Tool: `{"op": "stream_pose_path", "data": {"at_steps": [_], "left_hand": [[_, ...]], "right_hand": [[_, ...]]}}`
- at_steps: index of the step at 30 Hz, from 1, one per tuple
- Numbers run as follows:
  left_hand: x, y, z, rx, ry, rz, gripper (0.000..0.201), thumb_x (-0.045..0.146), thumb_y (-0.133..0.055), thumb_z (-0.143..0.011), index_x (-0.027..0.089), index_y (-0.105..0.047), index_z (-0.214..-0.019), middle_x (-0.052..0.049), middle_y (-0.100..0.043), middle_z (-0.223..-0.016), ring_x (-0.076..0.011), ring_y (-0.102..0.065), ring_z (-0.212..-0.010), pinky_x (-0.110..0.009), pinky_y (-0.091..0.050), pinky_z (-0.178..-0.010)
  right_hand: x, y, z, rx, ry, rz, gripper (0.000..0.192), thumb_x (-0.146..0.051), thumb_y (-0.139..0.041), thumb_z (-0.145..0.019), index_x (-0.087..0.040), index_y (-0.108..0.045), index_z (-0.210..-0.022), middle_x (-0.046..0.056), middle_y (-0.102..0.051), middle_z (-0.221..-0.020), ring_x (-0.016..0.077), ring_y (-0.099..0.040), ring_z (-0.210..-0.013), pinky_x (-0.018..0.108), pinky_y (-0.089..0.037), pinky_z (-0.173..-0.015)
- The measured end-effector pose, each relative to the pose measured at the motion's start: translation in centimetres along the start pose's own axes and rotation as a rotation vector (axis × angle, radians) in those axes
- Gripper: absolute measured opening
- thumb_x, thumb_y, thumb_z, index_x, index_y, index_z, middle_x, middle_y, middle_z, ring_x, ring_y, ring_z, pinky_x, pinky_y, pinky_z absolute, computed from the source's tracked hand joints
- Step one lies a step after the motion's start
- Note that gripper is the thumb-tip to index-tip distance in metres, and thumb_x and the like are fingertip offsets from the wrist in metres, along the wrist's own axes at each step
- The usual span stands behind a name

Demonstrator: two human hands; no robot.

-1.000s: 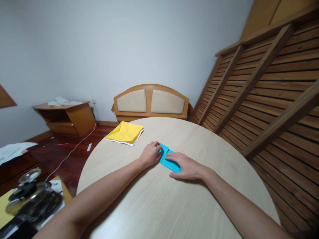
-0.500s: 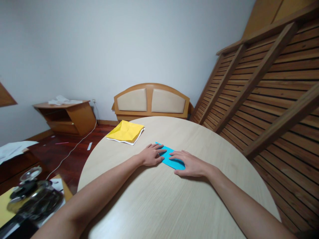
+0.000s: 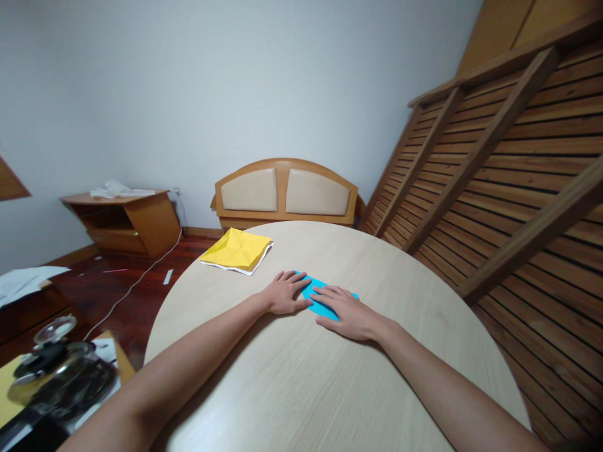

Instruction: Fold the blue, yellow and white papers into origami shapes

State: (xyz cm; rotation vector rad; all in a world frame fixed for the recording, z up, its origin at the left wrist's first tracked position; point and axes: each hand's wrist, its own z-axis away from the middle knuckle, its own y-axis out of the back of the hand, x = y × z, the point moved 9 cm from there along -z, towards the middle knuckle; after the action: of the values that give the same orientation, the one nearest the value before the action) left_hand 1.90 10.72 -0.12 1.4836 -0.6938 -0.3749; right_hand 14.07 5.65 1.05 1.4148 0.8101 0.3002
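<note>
A folded blue paper lies flat on the round light-wood table, a little past its middle. My left hand rests palm down with its fingertips on the paper's left end. My right hand lies flat over the paper's right part and hides much of it; a blue corner shows beyond the fingers. Both hands press on the sheet, fingers spread, and neither closes around it.
A folded yellow paper on white sheets sits at the table's far left edge. A glass pot and papers are at the lower left. Behind stand a padded wooden headboard, a low cabinet and slatted wooden panels.
The blue paper went from a creased, partly raised shape to a flatter strip. My right hand slid left and nearer along it; my left hand opened flat at its left end.
</note>
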Motion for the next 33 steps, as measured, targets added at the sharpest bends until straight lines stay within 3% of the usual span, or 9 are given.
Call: {"op": "stream_pose_path", "data": {"at_steps": [5, 12, 14, 16, 21, 23, 33], "left_hand": [[-3.0, 0.4, -0.5, 0.048, 0.210, 0.003, 0.072, 0.069, -0.040, -0.092, 0.025, -0.041, -0.149, -0.009, -0.032, -0.160, -0.0379, -0.025, -0.147, -0.056, -0.020, -0.117], [-5.1, 2.1, -0.6, 0.327, 0.401, 0.010, 0.050, 0.054, -0.057, -0.089, 0.018, -0.062, -0.122, -0.014, -0.059, -0.136, -0.0331, -0.053, -0.126, -0.048, -0.039, -0.108], [-5.2, 2.8, -0.3, 0.409, 0.407, 0.015, 0.047, 0.046, -0.061, -0.088, 0.016, -0.061, -0.123, -0.015, -0.059, -0.135, -0.0325, -0.054, -0.124, -0.046, -0.041, -0.106], [-4.6, 3.3, -0.2, 0.458, 0.324, 0.026, 0.043, 0.038, -0.062, -0.087, 0.016, -0.060, -0.124, -0.014, -0.058, -0.137, -0.0303, -0.054, -0.125, -0.043, -0.042, -0.107], [-0.4, 2.3, -0.6, 0.323, -0.090, 0.080, 0.039, 0.033, -0.058, -0.089, 0.018, -0.060, -0.125, -0.011, -0.063, -0.131, -0.0240, -0.058, -0.122, -0.035, -0.043, -0.107], [0.9, 1.8, -0.5, 0.258, -0.184, 0.067, 0.038, 0.035, -0.053, -0.092, 0.018, -0.062, -0.124, -0.010, -0.062, -0.133, -0.0239, -0.058, -0.123, -0.036, -0.043, -0.108], [0.8, 0.9, -0.2, 0.042, -0.124, 0.021, 0.067, 0.056, -0.058, -0.087, 0.020, -0.048, -0.143, -0.013, -0.044, -0.152, -0.0333, -0.039, -0.141, -0.052, -0.028, -0.117]], "right_hand": [[0.0, 0.2, -0.1, -0.003, 0.002, -0.017, 0.066, -0.064, -0.047, -0.093, -0.028, -0.046, -0.148, 0.007, -0.040, -0.157, 0.0317, -0.031, -0.144, 0.053, -0.022, -0.118], [0.1, 0.3, -0.1, -0.001, 0.017, -0.029, 0.069, -0.067, -0.049, -0.091, -0.026, -0.050, -0.146, 0.007, -0.042, -0.155, 0.0324, -0.032, -0.143, 0.052, -0.025, -0.117], [0.1, 0.3, -0.2, -0.003, 0.023, -0.023, 0.069, -0.067, -0.050, -0.090, -0.026, -0.051, -0.145, 0.008, -0.042, -0.155, 0.0323, -0.032, -0.143, 0.052, -0.025, -0.117], [0.2, 0.2, -0.2, -0.004, 0.022, -0.021, 0.070, -0.068, -0.050, -0.090, -0.026, -0.051, -0.145, 0.008, -0.041, -0.156, 0.0322, -0.033, -0.143, 0.052, -0.024, -0.118], [0.2, 0.1, -0.3, -0.007, 0.021, -0.020, 0.069, -0.067, -0.051, -0.090, -0.027, -0.050, -0.146, 0.007, -0.041, -0.156, 0.0327, -0.033, -0.143, 0.053, -0.024, -0.117], [0.2, 0.2, -0.2, 0.000, 0.024, -0.018, 0.068, -0.066, -0.052, -0.089, -0.028, -0.050, -0.145, 0.008, -0.042, -0.155, 0.0330, -0.033, -0.142, 0.053, -0.024, -0.117], [1.7, 1.1, 0.8, -0.071, 0.005, -0.055, 0.077, -0.065, -0.060, -0.083, -0.022, -0.050, -0.146, 0.011, -0.040, -0.156, 0.0316, -0.033, -0.145, 0.047, -0.025, -0.120]]}}
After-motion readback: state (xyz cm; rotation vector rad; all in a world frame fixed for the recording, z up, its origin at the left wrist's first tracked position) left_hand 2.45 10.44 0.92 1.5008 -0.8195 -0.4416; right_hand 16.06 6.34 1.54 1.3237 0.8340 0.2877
